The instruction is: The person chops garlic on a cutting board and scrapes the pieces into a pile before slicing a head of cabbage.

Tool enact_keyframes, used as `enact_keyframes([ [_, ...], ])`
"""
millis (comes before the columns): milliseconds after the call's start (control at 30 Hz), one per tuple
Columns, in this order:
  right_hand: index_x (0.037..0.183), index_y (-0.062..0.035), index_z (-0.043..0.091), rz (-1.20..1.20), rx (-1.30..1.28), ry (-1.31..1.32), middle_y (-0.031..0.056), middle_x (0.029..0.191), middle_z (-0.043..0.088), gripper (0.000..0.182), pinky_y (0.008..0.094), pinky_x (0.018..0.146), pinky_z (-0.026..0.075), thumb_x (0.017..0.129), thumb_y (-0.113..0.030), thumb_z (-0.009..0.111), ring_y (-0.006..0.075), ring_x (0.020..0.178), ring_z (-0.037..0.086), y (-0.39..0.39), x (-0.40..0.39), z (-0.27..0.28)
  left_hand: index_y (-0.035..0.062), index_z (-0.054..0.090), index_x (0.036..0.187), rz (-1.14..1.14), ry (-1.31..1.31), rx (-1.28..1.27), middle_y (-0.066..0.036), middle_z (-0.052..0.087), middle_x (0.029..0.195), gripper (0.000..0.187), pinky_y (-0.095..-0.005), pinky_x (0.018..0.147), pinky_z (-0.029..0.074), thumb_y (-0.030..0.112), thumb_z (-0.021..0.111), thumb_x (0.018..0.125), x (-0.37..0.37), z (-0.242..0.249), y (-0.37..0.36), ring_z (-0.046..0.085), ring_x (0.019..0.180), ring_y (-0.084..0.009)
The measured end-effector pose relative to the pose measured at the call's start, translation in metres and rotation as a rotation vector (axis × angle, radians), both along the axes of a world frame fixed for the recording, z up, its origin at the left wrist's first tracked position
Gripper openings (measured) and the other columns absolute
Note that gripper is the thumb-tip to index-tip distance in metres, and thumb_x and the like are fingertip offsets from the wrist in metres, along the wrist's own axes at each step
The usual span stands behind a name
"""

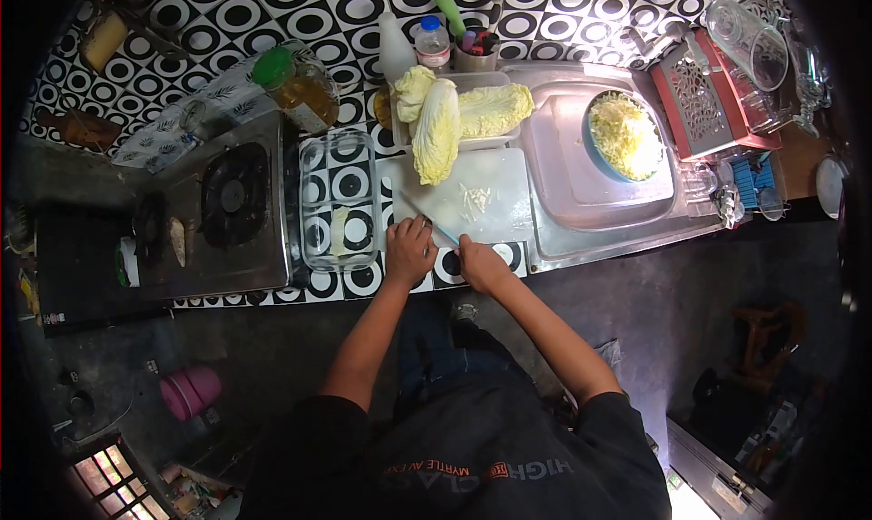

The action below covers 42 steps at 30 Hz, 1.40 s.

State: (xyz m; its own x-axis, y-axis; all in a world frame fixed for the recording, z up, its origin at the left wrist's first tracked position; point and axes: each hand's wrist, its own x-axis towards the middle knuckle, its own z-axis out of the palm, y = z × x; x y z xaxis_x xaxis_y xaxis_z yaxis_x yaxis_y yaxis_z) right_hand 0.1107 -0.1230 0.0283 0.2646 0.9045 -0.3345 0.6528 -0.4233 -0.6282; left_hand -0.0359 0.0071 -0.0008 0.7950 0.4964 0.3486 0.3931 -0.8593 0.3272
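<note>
Right hand [480, 264] in closed grip on knife [434, 225], left hand [409, 250] pressing cutting board [486, 198]; blue bowl [595, 148] holds shredded cabbage [625, 136]

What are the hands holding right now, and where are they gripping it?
The right hand grips a knife by its handle end. The left hand rests at the cutting board edge; whether it holds anything is unclear.

Home kitchen: gas stove [234, 198], steel sink [581, 229], cutting board [468, 198], cabbage [438, 129].

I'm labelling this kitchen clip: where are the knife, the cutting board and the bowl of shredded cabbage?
knife [434, 226]: head view, on its blade by the hands.
cutting board [495, 179]: head view, on a bare patch of its white top.
bowl of shredded cabbage [592, 146]: head view, on its blue left rim.
</note>
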Motion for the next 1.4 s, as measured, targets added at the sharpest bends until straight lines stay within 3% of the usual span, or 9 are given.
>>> enact_keyframes([
  [100, 0.107, 0.0013, 0.047, 0.007, -0.006, 0.003, 0.0286, 0.089, 0.068, 0.022, 0.0567, 0.079, 0.05, 0.103, -0.02, 0.047, 0.0479, 0.088, 0.067, 0.001, 0.001, 0.0, 0.0032, 0.067, 0.102, 0.016, -0.017, 0.041, -0.011, 0.064, 0.117, 0.027, -0.0455, 0.095, 0.043, 0.016, 0.066, 0.078, 0.001, 0.003, 0.0, 0.058, 0.108, -0.0276],
  [500, 0.108, 0.0023, 0.048, 0.025, -0.075, -0.079, 0.0268, 0.093, 0.07, 0.025, 0.0502, 0.08, 0.056, 0.099, -0.021, 0.051, 0.0427, 0.09, 0.07, 0.043, -0.006, -0.005, 0.0015, 0.066, 0.108, 0.001, -0.002, -0.033, -0.015, 0.063, 0.122, 0.032, -0.0479, 0.097, 0.041, 0.014, 0.066, 0.079, 0.0, 0.003, 0.0, 0.057, 0.111, -0.0313],
  [700, 0.108, 0.0022, 0.047, 0.009, -0.031, -0.078, 0.0294, 0.092, 0.07, 0.025, 0.0524, 0.079, 0.056, 0.094, -0.017, 0.055, 0.0462, 0.089, 0.07, 0.047, -0.01, -0.004, 0.0017, 0.066, 0.109, 0.01, -0.011, -0.02, -0.016, 0.062, 0.122, 0.033, -0.0483, 0.097, 0.04, 0.015, 0.066, 0.079, -0.001, 0.001, -0.001, 0.056, 0.113, -0.0317],
  [1000, 0.108, 0.0014, 0.047, -0.035, 0.003, -0.139, 0.0265, 0.092, 0.071, 0.026, 0.0516, 0.076, 0.057, 0.097, -0.022, 0.052, 0.0444, 0.086, 0.071, 0.041, -0.016, -0.012, 0.0027, 0.066, 0.105, 0.018, -0.004, 0.044, -0.013, 0.062, 0.118, 0.029, -0.0481, 0.096, 0.041, 0.019, 0.065, 0.082, 0.002, 0.01, -0.003, 0.056, 0.11, -0.0297],
  [1200, 0.108, 0.0028, 0.046, -0.057, -0.009, -0.101, 0.0302, 0.091, 0.068, 0.022, 0.0537, 0.076, 0.055, 0.091, -0.01, 0.053, 0.047, 0.088, 0.069, 0.019, -0.012, -0.013, 0.0005, 0.065, 0.114, 0.02, 0.045, -0.005, -0.014, 0.06, 0.123, 0.037, -0.0488, 0.099, 0.039, 0.021, 0.064, 0.083, 0.001, 0.006, -0.002, 0.054, 0.114, -0.0309],
  [1400, 0.109, 0.0024, 0.046, -0.062, 0.041, -0.131, 0.0295, 0.09, 0.066, 0.021, 0.0563, 0.074, 0.051, 0.096, -0.013, 0.05, 0.0483, 0.085, 0.066, -0.012, -0.009, -0.013, 0.0013, 0.062, 0.112, 0.016, 0.066, -0.068, -0.017, 0.058, 0.125, 0.037, -0.0508, 0.101, 0.037, 0.021, 0.065, 0.082, -0.001, 0.005, -0.001, 0.053, 0.116, -0.0329],
])
